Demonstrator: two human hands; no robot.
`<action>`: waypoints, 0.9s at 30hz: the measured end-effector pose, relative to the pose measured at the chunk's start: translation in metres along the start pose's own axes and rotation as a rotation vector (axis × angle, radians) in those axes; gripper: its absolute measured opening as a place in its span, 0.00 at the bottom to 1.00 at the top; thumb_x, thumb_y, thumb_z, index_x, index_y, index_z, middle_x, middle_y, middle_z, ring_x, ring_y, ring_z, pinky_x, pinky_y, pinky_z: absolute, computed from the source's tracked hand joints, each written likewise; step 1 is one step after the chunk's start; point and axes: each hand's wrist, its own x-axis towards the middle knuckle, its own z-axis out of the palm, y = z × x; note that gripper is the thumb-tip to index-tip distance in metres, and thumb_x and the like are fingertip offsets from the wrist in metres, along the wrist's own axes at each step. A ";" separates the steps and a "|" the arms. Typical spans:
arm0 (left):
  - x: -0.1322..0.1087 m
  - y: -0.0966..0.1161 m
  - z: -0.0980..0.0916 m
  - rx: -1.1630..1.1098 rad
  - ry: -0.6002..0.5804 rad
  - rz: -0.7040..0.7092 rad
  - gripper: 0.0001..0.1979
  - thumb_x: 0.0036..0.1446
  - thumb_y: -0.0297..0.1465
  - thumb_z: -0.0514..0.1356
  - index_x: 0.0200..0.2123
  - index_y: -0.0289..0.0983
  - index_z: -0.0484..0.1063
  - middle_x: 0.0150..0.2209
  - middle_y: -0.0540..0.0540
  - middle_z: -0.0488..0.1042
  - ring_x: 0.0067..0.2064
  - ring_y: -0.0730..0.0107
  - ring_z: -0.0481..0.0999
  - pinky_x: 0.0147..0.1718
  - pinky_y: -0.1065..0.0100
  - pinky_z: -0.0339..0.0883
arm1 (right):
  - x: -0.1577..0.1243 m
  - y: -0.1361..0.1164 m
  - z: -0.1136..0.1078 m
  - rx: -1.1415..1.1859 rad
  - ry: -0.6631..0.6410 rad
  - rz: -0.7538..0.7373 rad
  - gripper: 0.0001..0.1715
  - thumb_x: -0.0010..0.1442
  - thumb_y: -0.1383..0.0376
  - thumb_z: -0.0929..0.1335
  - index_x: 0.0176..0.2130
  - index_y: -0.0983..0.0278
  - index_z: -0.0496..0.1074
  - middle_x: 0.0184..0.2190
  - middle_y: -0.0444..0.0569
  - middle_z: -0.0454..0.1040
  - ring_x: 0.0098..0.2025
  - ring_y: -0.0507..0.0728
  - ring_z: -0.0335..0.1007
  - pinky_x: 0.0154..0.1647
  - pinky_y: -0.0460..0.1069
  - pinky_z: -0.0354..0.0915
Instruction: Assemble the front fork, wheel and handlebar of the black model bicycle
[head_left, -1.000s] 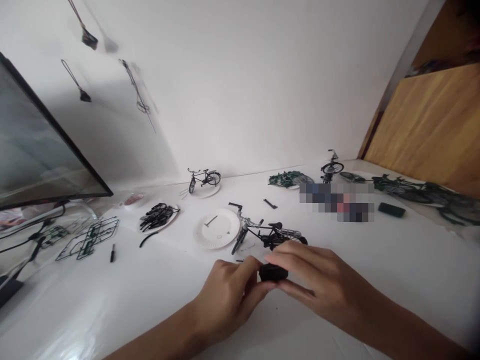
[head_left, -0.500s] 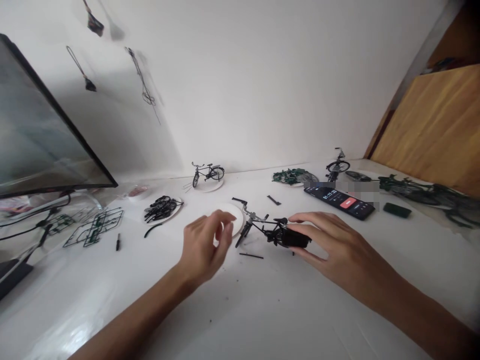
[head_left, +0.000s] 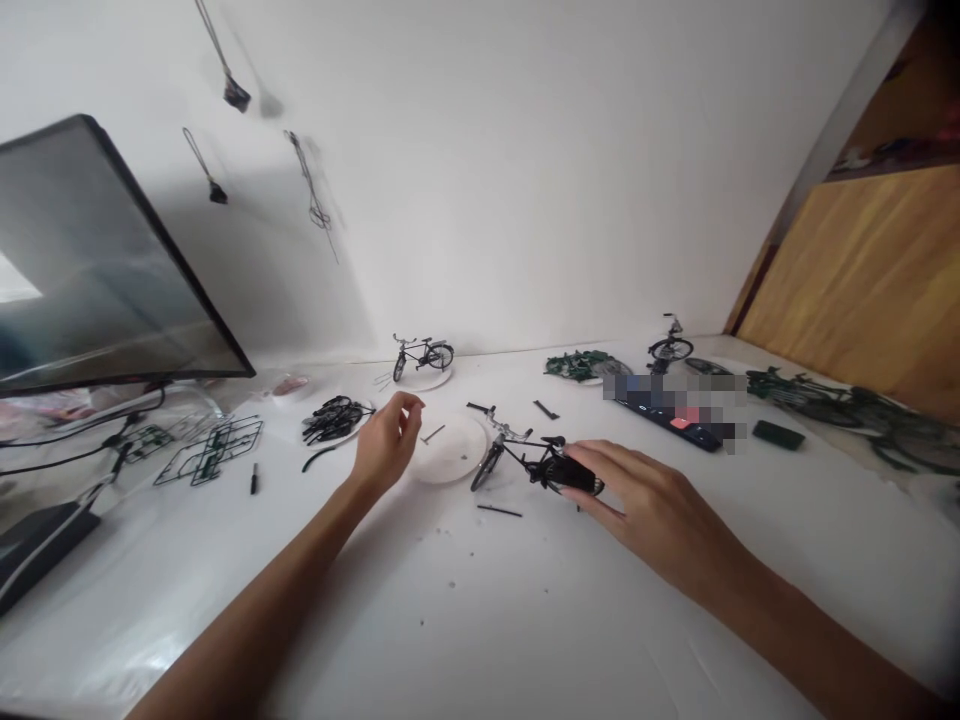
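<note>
A small black model bicycle point(head_left: 525, 455) stands on the white table, its handlebar toward the left. My right hand point(head_left: 626, 490) has its thumb and fingers around a flat black piece point(head_left: 574, 475) at the rear wheel. Left of the bicycle, my left hand point(head_left: 390, 440) hovers with its fingers curled and the tips close together; anything between them is too small to make out. Beside that hand lies a white plate point(head_left: 450, 465) with a small thin part on it. A thin black strip point(head_left: 499, 511) lies in front of the bicycle.
Another model bicycle point(head_left: 424, 357) stands by the wall. A plate of black parts point(head_left: 334, 420), green frames point(head_left: 214, 450) and a screwdriver point(head_left: 254, 479) lie left. Green parts point(head_left: 581, 365), a phone point(head_left: 675, 425) and more bicycles point(head_left: 670, 348) sit right. A monitor point(head_left: 112, 260) stands left.
My left hand has moved left, away from the bicycle, uncovering more of the plate. My right hand has closed in on the black piece at the rear wheel. The view has shifted slightly.
</note>
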 end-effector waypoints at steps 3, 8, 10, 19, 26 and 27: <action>0.007 -0.016 0.001 -0.008 -0.094 0.063 0.10 0.66 0.32 0.49 0.43 0.36 0.68 0.38 0.45 0.75 0.35 0.69 0.73 0.33 0.69 0.65 | 0.002 0.001 0.002 0.128 -0.051 0.152 0.18 0.65 0.59 0.67 0.53 0.63 0.69 0.48 0.52 0.77 0.46 0.60 0.77 0.45 0.54 0.73; 0.004 -0.023 0.004 0.029 -0.243 0.178 0.11 0.65 0.31 0.51 0.43 0.36 0.72 0.45 0.41 0.74 0.43 0.65 0.75 0.41 0.66 0.69 | 0.003 0.023 -0.002 0.039 -0.020 0.218 0.19 0.65 0.55 0.66 0.51 0.63 0.72 0.49 0.55 0.77 0.45 0.63 0.77 0.42 0.55 0.72; 0.003 -0.025 0.004 0.068 -0.284 0.206 0.10 0.65 0.31 0.53 0.44 0.36 0.73 0.46 0.40 0.74 0.47 0.62 0.74 0.45 0.63 0.69 | 0.003 0.038 -0.006 -0.049 0.008 0.266 0.21 0.63 0.53 0.67 0.50 0.63 0.72 0.50 0.55 0.77 0.48 0.65 0.76 0.44 0.56 0.71; 0.007 -0.036 0.015 0.283 -0.396 0.253 0.12 0.65 0.35 0.58 0.47 0.33 0.71 0.46 0.43 0.74 0.47 0.63 0.75 0.48 0.55 0.71 | 0.002 0.056 -0.014 -0.260 -0.079 0.396 0.24 0.63 0.52 0.64 0.52 0.63 0.71 0.50 0.55 0.77 0.46 0.67 0.75 0.37 0.56 0.70; 0.005 -0.027 0.008 0.343 -0.439 0.291 0.12 0.65 0.35 0.58 0.46 0.33 0.72 0.44 0.43 0.74 0.44 0.65 0.76 0.46 0.57 0.72 | -0.004 0.047 -0.011 -0.328 -0.095 0.372 0.34 0.64 0.48 0.61 0.58 0.69 0.65 0.53 0.63 0.73 0.49 0.70 0.73 0.38 0.58 0.70; 0.004 -0.026 0.006 0.336 -0.439 0.294 0.12 0.65 0.35 0.58 0.45 0.32 0.72 0.43 0.44 0.75 0.43 0.65 0.76 0.46 0.57 0.72 | -0.005 0.045 -0.012 -0.362 -0.082 0.359 0.37 0.64 0.47 0.61 0.60 0.71 0.63 0.54 0.65 0.72 0.50 0.71 0.72 0.39 0.59 0.70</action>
